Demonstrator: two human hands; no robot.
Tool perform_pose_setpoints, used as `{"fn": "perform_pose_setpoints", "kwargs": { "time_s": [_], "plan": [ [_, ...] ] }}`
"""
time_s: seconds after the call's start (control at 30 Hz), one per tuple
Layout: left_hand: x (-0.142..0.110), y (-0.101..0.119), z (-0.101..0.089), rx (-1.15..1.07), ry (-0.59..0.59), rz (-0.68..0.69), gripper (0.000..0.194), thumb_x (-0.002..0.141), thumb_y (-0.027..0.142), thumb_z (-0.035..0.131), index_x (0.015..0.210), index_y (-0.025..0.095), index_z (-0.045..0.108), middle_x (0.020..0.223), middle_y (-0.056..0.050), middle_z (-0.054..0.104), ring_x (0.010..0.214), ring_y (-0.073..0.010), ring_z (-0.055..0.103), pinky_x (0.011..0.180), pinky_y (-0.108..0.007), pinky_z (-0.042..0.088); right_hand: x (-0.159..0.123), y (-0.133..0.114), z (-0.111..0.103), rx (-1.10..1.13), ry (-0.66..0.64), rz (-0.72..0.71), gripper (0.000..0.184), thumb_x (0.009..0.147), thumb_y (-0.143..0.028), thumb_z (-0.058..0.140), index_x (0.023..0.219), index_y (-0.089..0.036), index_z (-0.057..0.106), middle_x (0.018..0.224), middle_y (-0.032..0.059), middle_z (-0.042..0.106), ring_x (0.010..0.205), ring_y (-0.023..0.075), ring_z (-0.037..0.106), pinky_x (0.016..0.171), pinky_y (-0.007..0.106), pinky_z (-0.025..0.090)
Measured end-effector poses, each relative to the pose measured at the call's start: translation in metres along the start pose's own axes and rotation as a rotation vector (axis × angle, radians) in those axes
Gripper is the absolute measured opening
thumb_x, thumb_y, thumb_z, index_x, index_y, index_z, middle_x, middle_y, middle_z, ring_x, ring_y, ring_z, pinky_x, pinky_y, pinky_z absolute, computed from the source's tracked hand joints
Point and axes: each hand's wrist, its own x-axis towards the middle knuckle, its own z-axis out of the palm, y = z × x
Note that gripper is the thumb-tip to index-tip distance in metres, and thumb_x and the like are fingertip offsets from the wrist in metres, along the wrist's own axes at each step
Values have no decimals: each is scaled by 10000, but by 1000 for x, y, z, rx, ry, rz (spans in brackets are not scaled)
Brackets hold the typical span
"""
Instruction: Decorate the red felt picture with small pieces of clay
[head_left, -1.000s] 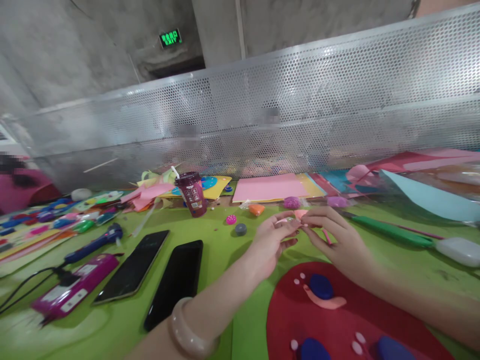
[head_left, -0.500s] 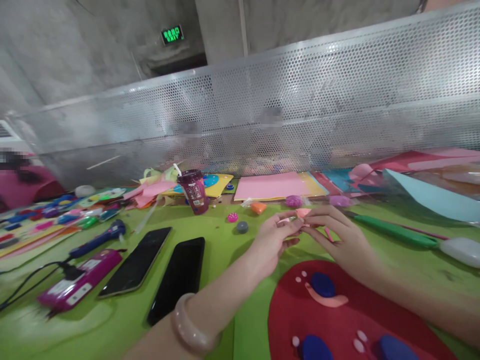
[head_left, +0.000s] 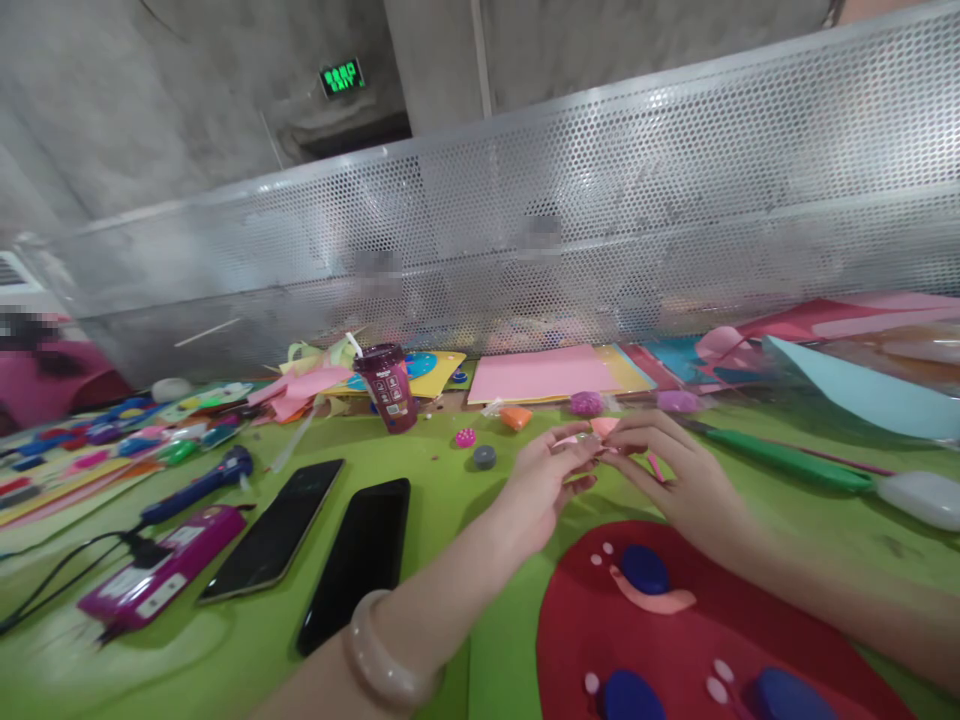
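My left hand (head_left: pixel 546 475) and my right hand (head_left: pixel 675 470) meet above the green table, fingertips pinched together on a small piece of peach-pink modelling clay (head_left: pixel 604 426). Fingers cover part of the clay. Just below the hands lies a dark red rounded sheet (head_left: pixel 570 610). It carries blue discs (head_left: pixel 645 569), small pale pink dots and a curved peach strip (head_left: pixel 654 597). Behind the right fingers a thin bright pink piece (head_left: pixel 655 467) shows on the table. A pale bangle (head_left: pixel 382 655) circles my left wrist.
Two black phones (head_left: pixel 356 560) and a purple power strip (head_left: pixel 169 570) lie left. A purple cup (head_left: pixel 388 388) with a straw stands behind them. Orange (head_left: pixel 515 418) and purple clay packets (head_left: pixel 586 403) lie beyond my hands. A green-handled tool (head_left: pixel 787 462) lies right. A perforated metal panel (head_left: pixel 480 220) stands behind.
Both hands stay in nearly the same place, still pinching the peach-pink clay, with only slight finger movement. The view has shifted very slightly.
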Motion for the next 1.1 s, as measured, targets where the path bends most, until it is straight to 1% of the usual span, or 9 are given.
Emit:
{"fn": "perform_pose_setpoints", "kwargs": {
  "time_s": [0.07,0.17,0.4,0.5,0.63,0.77,0.9,0.97,1.1],
  "plan": [
    [0,0,0,-1,5,-3,340,643,198,757,937,152,593,824,-26,609,659,-85,555,640,-225,421,1,0,0,7,12,14,12,858,-215,531,847,-216,536,891,46,555,846,167,562,701,304,500],
    [0,0,-1,-8,7,-3,331,643,188,754,932,153,596,811,-21,603,650,-83,551,634,-221,422,1,0,0,16,20,22,35,861,-187,517,861,-217,536,884,43,554,823,158,560,685,295,497],
    [1,-2,0,-20,6,0,301,645,174,750,907,162,602,781,-4,592,622,-71,541,612,-208,417,-3,1,1,8,-33,-12,178,897,-156,440,1018,-213,557,1016,77,563,962,174,546,803,324,480],
    [0,0,1,-8,-2,-11,308,647,181,752,914,152,601,786,-8,597,629,-72,547,613,-211,418,-3,2,0,-2,-27,3,135,892,-179,462,958,-211,575,978,71,576,934,176,555,792,324,483],
    [-2,1,2,12,-16,-19,338,650,210,755,944,145,602,805,-21,611,656,-79,562,628,-218,420,-2,2,-1,13,-11,23,48,861,-223,530,832,-219,568,883,52,582,848,175,573,723,312,496],
    [-1,0,1,14,-4,-30,317,656,195,749,935,142,606,809,-24,608,645,-77,558,620,-216,418,-2,2,0,7,5,30,53,868,-219,508,862,-227,560,881,48,583,833,173,578,699,312,501],
    [-1,0,2,5,9,-33,302,652,182,750,916,143,607,791,-16,602,622,-70,549,609,-211,418,-2,1,0,5,-17,15,152,899,-190,427,955,-223,564,956,67,593,905,180,576,742,333,499],
    [-2,0,2,4,3,-32,296,653,187,750,908,141,607,795,-17,609,625,-70,553,610,-208,422,-1,0,-2,0,-23,25,140,896,-200,434,928,-219,569,942,67,596,887,182,578,726,331,502],
    [-1,0,0,-10,-4,-30,292,650,198,755,896,145,607,756,-5,622,603,-61,555,601,-195,426,3,-5,-5,-5,29,74,73,851,-280,528,811,-223,550,814,44,581,735,180,578,608,310,505]
  ]
}}
